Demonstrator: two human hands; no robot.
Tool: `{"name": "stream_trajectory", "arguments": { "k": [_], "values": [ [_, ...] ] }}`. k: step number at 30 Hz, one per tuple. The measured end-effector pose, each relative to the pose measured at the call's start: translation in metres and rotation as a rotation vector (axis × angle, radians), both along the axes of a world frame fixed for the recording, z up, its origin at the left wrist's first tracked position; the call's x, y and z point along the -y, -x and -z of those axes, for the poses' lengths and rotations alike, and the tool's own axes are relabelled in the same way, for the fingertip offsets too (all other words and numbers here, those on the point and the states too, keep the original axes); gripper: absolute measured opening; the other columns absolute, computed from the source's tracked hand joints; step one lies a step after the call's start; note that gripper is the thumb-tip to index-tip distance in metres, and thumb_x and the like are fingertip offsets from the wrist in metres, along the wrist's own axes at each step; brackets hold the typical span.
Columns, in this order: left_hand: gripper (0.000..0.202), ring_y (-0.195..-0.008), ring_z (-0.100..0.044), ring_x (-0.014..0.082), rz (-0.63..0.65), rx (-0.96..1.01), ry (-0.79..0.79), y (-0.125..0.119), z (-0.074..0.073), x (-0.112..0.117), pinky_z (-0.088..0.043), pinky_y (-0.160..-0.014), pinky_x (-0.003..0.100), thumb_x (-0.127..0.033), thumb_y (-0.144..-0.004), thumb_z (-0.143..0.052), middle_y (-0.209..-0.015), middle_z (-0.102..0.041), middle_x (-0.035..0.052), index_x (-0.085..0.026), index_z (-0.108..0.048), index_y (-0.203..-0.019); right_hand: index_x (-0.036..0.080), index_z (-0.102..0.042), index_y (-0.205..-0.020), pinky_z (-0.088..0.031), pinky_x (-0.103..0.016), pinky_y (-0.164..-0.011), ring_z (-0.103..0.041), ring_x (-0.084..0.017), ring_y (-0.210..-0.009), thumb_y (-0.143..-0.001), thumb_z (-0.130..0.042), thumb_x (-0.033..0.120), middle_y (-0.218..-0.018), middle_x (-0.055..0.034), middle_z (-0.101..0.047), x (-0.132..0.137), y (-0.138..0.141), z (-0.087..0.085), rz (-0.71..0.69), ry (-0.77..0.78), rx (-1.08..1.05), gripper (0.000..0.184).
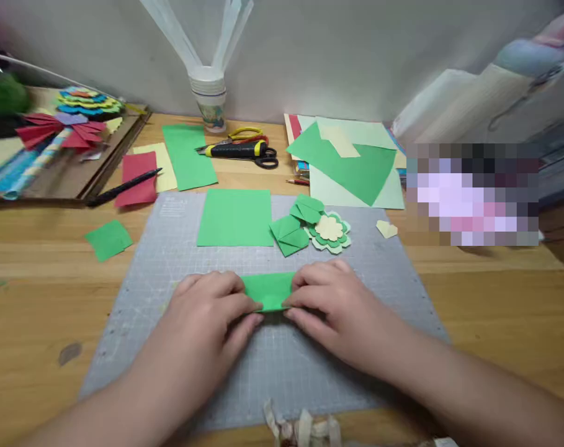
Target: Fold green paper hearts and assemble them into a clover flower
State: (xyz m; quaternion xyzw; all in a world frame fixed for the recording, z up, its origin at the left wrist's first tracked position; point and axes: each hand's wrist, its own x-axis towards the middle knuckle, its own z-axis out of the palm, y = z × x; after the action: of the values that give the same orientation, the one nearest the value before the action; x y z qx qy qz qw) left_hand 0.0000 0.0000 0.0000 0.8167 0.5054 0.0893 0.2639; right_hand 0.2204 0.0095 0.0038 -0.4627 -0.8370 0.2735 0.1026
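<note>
Folded green paper (268, 290), lower centre of frame, on grey cutting mat (179, 248). Left hand (207, 313) and right hand (331, 304): fingertips pinching its two ends, pressing down. Green sheet (235, 217) above; scissors (249, 151) beyond.

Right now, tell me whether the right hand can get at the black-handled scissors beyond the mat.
Probably yes. The right hand holds the folded green paper, and the black-handled scissors lie in the open; only the flat folded pieces and paper flower lie between, low enough to reach over.
</note>
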Motion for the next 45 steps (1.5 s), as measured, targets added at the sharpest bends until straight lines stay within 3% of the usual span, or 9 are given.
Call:
{"name": "stream_trajectory", "arguments": {
  "k": [5, 11, 32, 36, 40, 45],
  "values": [
    [0.028, -0.083, -0.054, 0.0198, -0.076, 0.078, 0.044, 0.000, 0.005, -0.006, -0.033, -0.075, 0.036, -0.033, -0.092, -0.053, -0.080, -0.059, -0.0006, -0.021, -0.063, -0.069, 0.018, -0.065, -0.073, -0.035, -0.035, -0.079, -0.055, -0.017, -0.088, -0.092, -0.060, 0.023, -0.085, -0.0006, -0.059, -0.004, 0.001, 0.005, 0.098, 0.097, -0.065, 0.020],
    [0.025, -0.082, -0.051, 0.0221, -0.157, 0.003, -0.033, -0.003, 0.012, -0.009, -0.029, -0.073, 0.037, -0.035, -0.088, -0.058, -0.081, -0.056, 0.0006, -0.020, -0.059, -0.067, 0.017, -0.057, -0.070, -0.039, -0.033, -0.075, -0.053, -0.017, -0.084, -0.089, -0.061, 0.021, -0.089, -0.0024, -0.056, -0.007, 0.006, 0.011, 0.165, 0.045, -0.080, 0.020],
    [0.024, -0.083, -0.048, 0.0255, -0.083, -0.145, -0.125, -0.009, 0.012, -0.011, -0.031, -0.072, 0.041, -0.032, -0.091, -0.052, -0.082, -0.053, 0.0028, -0.021, -0.055, -0.070, 0.018, -0.054, -0.062, -0.038, -0.031, -0.070, -0.054, -0.017, -0.080, -0.083, -0.065, 0.019, -0.084, -0.0005, -0.056, -0.010, 0.013, 0.013, 0.223, 0.004, 0.003, 0.024],
    [0.004, -0.086, -0.052, 0.0225, -0.035, -0.012, -0.144, -0.004, 0.015, -0.014, -0.030, -0.074, 0.038, -0.025, -0.088, -0.061, -0.086, -0.058, -0.0001, -0.022, -0.061, -0.085, 0.018, -0.054, -0.062, -0.038, -0.032, -0.070, -0.054, -0.017, -0.080, -0.082, -0.065, 0.018, -0.083, -0.0005, -0.056, -0.011, 0.013, 0.013, 0.225, 0.011, 0.012, 0.023],
    [0.020, -0.086, -0.055, 0.0187, 0.088, 0.077, -0.221, 0.001, 0.020, -0.015, -0.029, -0.074, 0.036, -0.022, -0.093, -0.056, -0.087, -0.059, -0.0023, -0.034, -0.067, -0.104, 0.018, -0.055, -0.063, -0.038, -0.032, -0.071, -0.054, -0.017, -0.081, -0.083, -0.065, 0.019, -0.084, -0.0008, -0.056, -0.011, 0.014, 0.013, 0.225, 0.010, 0.009, 0.022],
    [0.024, -0.081, -0.053, 0.0183, 0.100, 0.081, -0.283, 0.002, 0.021, -0.015, -0.028, -0.071, 0.035, -0.021, -0.094, -0.055, -0.084, -0.058, -0.0005, -0.034, -0.071, -0.106, 0.017, -0.055, -0.063, -0.037, -0.032, -0.070, -0.054, -0.017, -0.080, -0.083, -0.064, 0.020, -0.084, -0.0008, -0.056, -0.011, 0.014, 0.013, 0.227, 0.003, 0.017, 0.022]
  ]
}}
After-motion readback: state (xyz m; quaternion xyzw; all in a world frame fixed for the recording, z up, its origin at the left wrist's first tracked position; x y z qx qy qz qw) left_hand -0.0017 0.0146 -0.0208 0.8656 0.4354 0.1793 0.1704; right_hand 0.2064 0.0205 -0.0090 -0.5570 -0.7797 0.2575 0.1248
